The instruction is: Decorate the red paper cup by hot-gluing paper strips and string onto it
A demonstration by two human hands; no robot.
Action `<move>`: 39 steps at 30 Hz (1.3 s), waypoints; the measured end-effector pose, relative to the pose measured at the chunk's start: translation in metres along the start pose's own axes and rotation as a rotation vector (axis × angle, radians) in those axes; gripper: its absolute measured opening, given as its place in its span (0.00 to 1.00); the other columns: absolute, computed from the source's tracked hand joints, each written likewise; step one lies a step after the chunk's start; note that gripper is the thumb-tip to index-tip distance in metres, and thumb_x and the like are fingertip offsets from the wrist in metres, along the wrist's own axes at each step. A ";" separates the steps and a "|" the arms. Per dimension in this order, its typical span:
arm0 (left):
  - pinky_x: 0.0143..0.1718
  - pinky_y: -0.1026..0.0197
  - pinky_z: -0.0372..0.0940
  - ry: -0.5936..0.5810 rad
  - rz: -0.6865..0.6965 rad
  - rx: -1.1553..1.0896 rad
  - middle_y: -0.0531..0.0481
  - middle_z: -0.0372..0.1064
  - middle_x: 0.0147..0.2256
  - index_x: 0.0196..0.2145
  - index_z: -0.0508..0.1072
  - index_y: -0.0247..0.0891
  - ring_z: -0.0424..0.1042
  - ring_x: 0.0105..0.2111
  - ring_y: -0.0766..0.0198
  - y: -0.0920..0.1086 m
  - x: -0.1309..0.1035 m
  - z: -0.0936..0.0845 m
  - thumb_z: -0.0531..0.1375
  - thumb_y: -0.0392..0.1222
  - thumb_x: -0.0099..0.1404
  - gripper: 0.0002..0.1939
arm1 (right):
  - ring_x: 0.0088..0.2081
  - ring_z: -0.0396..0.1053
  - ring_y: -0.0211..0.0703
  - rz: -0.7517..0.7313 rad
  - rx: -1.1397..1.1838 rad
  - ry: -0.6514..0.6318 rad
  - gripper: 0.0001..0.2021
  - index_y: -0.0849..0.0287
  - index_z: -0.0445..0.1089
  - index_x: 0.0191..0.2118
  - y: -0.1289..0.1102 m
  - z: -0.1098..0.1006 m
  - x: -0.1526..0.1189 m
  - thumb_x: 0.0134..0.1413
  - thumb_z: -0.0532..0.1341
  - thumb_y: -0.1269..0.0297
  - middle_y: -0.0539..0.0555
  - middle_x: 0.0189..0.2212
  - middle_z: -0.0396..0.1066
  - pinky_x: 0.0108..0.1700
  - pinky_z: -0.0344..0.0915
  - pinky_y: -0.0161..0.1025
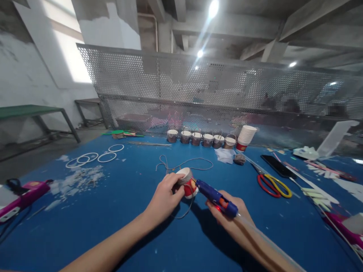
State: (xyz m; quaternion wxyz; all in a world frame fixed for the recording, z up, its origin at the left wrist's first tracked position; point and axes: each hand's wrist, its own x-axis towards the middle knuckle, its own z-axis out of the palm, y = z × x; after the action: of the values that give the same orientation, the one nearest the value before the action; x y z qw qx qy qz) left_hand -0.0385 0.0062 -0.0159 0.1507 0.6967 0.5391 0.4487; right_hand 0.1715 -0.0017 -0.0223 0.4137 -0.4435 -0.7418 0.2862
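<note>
My left hand (166, 194) is closed around a paper cup (190, 190) with a red and white print, tilted on its side above the blue table. Grey cord wraps part of the cup, and a loose length of cord (198, 159) trails over the tabletop behind it. In my right hand (234, 215) is a blue hot glue gun (214, 194), its nozzle at the side of the cup. A red light glows on the gun, and a clear glue stick runs out of its back end. Whether the nozzle touches the cup I cannot tell.
Several cord-wrapped cups (208, 140) line the back edge beside a stack of paper cups (246, 136). Scissors (273, 185) and a black phone (278, 166) lie to the right. White rings (107, 157) and scraps (81, 179) are at left, near a magenta power strip (27, 196).
</note>
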 end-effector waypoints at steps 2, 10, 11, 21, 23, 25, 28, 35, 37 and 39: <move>0.33 0.61 0.62 0.005 0.012 0.017 0.50 0.71 0.30 0.37 0.75 0.39 0.67 0.31 0.61 0.001 -0.003 0.001 0.53 0.33 0.58 0.13 | 0.18 0.60 0.34 -0.060 -0.054 -0.031 0.11 0.58 0.69 0.29 -0.002 0.000 -0.002 0.56 0.58 0.57 0.46 0.17 0.63 0.21 0.57 0.31; 0.34 0.60 0.62 0.015 0.014 0.045 0.50 0.69 0.28 0.35 0.75 0.40 0.65 0.31 0.61 -0.001 -0.006 0.001 0.53 0.33 0.58 0.12 | 0.17 0.59 0.34 -0.187 -0.118 -0.045 0.12 0.57 0.66 0.27 0.000 0.006 -0.005 0.58 0.57 0.57 0.47 0.17 0.64 0.20 0.56 0.31; 0.34 0.60 0.62 0.013 0.018 0.046 0.51 0.69 0.28 0.35 0.75 0.40 0.65 0.31 0.61 -0.001 -0.006 0.001 0.53 0.33 0.58 0.12 | 0.17 0.59 0.34 -0.184 -0.125 -0.048 0.12 0.57 0.66 0.28 0.001 0.007 -0.006 0.59 0.57 0.57 0.47 0.17 0.64 0.20 0.55 0.31; 0.33 0.61 0.62 0.021 0.017 0.035 0.51 0.68 0.28 0.35 0.75 0.40 0.65 0.31 0.61 -0.002 -0.007 0.003 0.53 0.32 0.57 0.12 | 0.18 0.59 0.34 -0.201 -0.149 -0.041 0.10 0.57 0.64 0.27 0.002 0.012 -0.005 0.58 0.56 0.60 0.46 0.17 0.64 0.20 0.55 0.32; 0.33 0.61 0.61 0.014 0.014 0.034 0.51 0.68 0.28 0.36 0.75 0.40 0.65 0.31 0.61 -0.002 -0.008 0.003 0.53 0.32 0.57 0.13 | 0.17 0.59 0.34 -0.208 -0.148 -0.039 0.10 0.57 0.64 0.28 0.002 0.012 -0.005 0.59 0.56 0.60 0.46 0.17 0.64 0.20 0.55 0.32; 0.34 0.60 0.62 0.003 0.009 0.034 0.50 0.68 0.29 0.36 0.75 0.39 0.65 0.32 0.61 -0.001 -0.008 0.002 0.53 0.32 0.58 0.13 | 0.17 0.59 0.33 -0.205 -0.146 -0.027 0.11 0.57 0.64 0.27 0.001 0.011 -0.005 0.59 0.56 0.60 0.46 0.17 0.64 0.20 0.55 0.32; 0.34 0.60 0.62 -0.009 0.004 0.031 0.50 0.68 0.29 0.36 0.75 0.39 0.65 0.32 0.60 -0.001 -0.008 0.001 0.52 0.33 0.58 0.12 | 0.17 0.59 0.33 -0.194 -0.149 -0.010 0.12 0.56 0.63 0.25 -0.001 0.010 -0.006 0.59 0.56 0.60 0.46 0.17 0.64 0.20 0.55 0.31; 0.36 0.60 0.62 -0.034 -0.010 0.020 0.50 0.69 0.30 0.36 0.75 0.39 0.65 0.34 0.60 0.000 -0.007 0.000 0.52 0.34 0.60 0.12 | 0.17 0.61 0.33 -0.282 -0.159 -0.014 0.09 0.57 0.66 0.29 0.003 0.013 -0.007 0.59 0.57 0.62 0.45 0.17 0.64 0.21 0.57 0.30; 0.36 0.59 0.62 -0.041 -0.015 0.021 0.50 0.69 0.30 0.36 0.75 0.39 0.65 0.34 0.60 0.001 -0.008 0.000 0.52 0.34 0.61 0.12 | 0.16 0.61 0.33 -0.282 -0.150 0.019 0.10 0.57 0.65 0.28 0.002 0.013 -0.006 0.59 0.57 0.62 0.45 0.17 0.64 0.20 0.56 0.30; 0.37 0.59 0.62 -0.048 -0.013 0.020 0.50 0.69 0.30 0.36 0.75 0.39 0.65 0.34 0.60 0.002 -0.008 -0.001 0.51 0.34 0.61 0.13 | 0.16 0.61 0.33 -0.275 -0.151 0.047 0.11 0.57 0.65 0.26 0.002 0.013 -0.005 0.59 0.57 0.62 0.45 0.16 0.64 0.19 0.56 0.29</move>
State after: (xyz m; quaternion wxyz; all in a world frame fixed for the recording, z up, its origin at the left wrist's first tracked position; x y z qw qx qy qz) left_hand -0.0379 -0.0014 -0.0178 0.1595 0.7050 0.5445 0.4255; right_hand 0.1628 -0.0062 -0.0321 0.4315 -0.3742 -0.8051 0.1598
